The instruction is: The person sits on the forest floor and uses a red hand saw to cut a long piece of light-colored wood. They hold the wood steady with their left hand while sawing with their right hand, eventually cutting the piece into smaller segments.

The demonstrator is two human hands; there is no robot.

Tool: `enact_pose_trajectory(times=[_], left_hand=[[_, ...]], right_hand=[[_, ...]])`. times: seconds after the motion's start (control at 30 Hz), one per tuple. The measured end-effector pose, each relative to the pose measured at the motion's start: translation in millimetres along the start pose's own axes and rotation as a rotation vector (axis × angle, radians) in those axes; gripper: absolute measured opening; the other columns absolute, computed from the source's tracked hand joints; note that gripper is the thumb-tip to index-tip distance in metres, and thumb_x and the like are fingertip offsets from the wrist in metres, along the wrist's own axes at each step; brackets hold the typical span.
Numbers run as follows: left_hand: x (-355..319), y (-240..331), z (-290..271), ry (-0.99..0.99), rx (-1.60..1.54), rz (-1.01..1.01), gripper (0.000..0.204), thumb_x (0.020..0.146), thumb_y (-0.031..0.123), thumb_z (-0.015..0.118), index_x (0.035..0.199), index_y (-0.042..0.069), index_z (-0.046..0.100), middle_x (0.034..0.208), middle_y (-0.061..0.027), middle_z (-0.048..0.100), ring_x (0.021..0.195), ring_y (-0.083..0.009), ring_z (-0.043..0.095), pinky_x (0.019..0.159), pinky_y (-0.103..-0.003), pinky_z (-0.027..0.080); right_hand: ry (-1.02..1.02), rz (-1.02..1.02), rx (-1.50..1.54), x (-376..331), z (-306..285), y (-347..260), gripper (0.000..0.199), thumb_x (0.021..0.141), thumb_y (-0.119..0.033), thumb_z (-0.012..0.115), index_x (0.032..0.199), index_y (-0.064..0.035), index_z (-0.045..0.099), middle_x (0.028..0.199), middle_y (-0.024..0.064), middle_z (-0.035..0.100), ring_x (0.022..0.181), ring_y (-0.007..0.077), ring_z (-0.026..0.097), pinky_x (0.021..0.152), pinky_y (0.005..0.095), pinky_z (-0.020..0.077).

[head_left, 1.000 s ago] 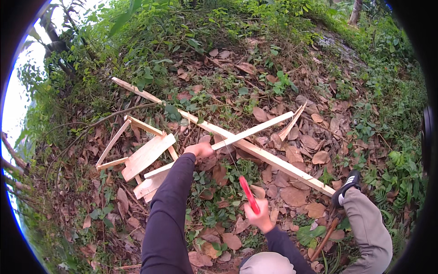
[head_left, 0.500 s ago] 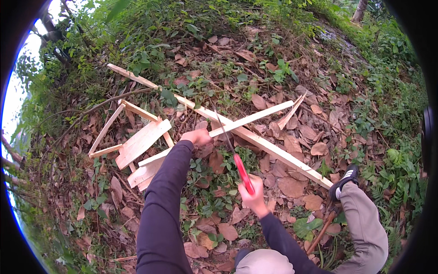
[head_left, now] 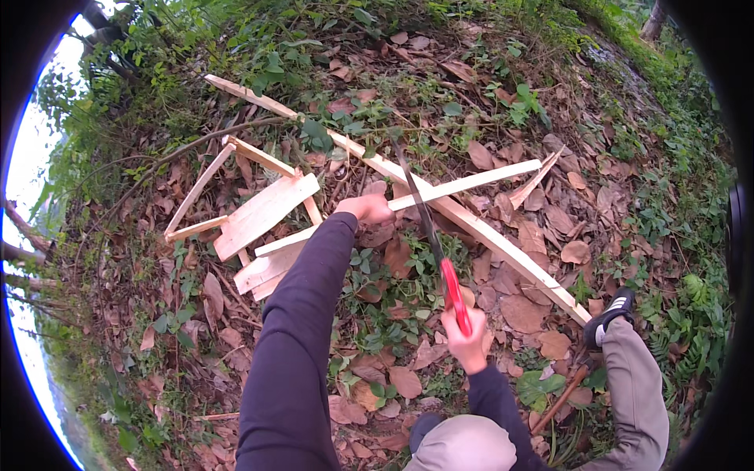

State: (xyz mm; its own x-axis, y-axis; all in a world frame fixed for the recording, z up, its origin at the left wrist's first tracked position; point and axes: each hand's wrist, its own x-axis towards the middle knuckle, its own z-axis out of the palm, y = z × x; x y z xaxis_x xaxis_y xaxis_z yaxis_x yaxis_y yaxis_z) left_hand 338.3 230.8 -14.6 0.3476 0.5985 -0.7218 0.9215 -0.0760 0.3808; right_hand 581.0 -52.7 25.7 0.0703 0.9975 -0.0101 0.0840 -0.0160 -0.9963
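Note:
My left hand [head_left: 372,206] is closed round the near end of a thin pale wooden strip [head_left: 487,180]. That strip lies across a longer wooden beam [head_left: 503,251] on the ground. In my right hand [head_left: 469,337] is a handsaw [head_left: 430,231], gripped by its red handle. The dark blade crosses the strip just right of my left fingers and points away from me. Whether it has cut into the wood cannot be made out. Beside my left arm lies a frame of nailed-looking boards [head_left: 267,212], partly hidden by the sleeve.
Dry brown leaves and low green plants cover the sloping ground. A splintered wood piece [head_left: 536,179] lies past the strip's far end. My shoe [head_left: 611,314] is at the beam's near end, close to a brown stick [head_left: 559,399]. A thin bent branch [head_left: 184,159] runs behind the frame.
The view has shifted, so the wood appears farther right and higher. Against the strip, the saw has slid slightly back toward me. My left hand keeps its hold.

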Motion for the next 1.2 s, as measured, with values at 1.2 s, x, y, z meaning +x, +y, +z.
enact_pose_trajectory(times=[1.2], left_hand=[[-0.9,21.5,-3.1,-0.005,0.005,0.012,0.039,0.079,0.035,0.059,0.097,0.003,0.074,0.107,-0.0184,0.072,0.097,-0.0354,0.068,0.085,-0.042,0.051]], right_hand=[[-0.012,-0.043,-0.088,62.3,8.5,0.8,0.024,0.084,-0.004,0.063,0.065,-0.0017,0.048,0.053,0.0004,0.043,0.05,0.0063,0.041,0.047,0.0306,0.032]])
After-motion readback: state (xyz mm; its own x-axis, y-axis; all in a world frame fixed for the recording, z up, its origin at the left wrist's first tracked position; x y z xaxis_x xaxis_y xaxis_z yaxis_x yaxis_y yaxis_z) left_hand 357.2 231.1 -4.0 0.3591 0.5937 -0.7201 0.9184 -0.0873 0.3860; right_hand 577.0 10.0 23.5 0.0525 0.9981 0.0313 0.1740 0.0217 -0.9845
